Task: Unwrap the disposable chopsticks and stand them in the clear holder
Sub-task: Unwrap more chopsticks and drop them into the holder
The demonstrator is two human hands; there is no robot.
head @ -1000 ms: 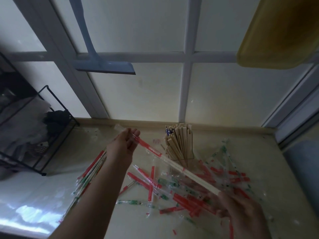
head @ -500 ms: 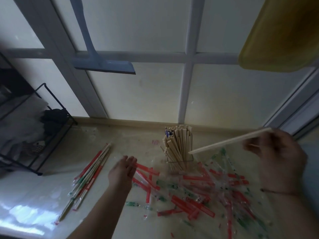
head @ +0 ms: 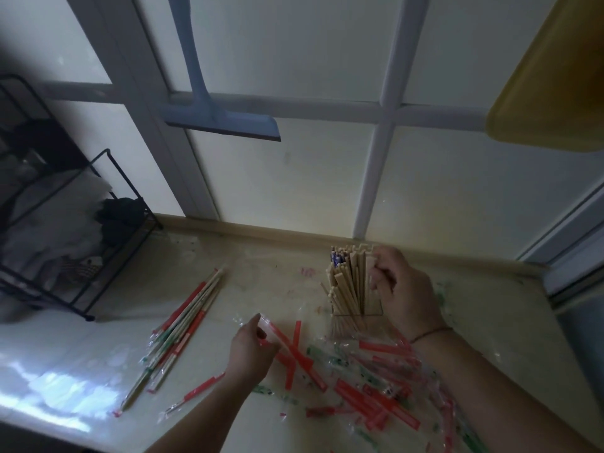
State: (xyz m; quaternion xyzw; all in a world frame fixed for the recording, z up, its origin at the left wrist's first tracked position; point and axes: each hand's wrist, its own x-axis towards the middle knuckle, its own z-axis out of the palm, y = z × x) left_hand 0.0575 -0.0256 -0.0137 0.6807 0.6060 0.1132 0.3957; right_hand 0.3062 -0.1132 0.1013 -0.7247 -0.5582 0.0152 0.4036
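Nearest, the left hand (head: pixel 250 349) pinches an empty wrapper (head: pixel 277 335). Beyond, the right hand (head: pixel 400 289) grips bare chopsticks (head: pixel 371 266) by their tops in the clear holder (head: pixel 358 317). They look light, stiff, splintery; hold near the top.

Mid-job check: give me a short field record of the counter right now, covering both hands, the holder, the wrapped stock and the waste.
left hand: pinches an empty clear wrapper over the counter
right hand: at the top of the chopsticks in the holder, fingers curled on them
clear holder: upright, packed with bare chopsticks
wrapped chopsticks: bundle lying left of the left hand
empty wrappers: red and green pile in front of the holder
wire rack: far left
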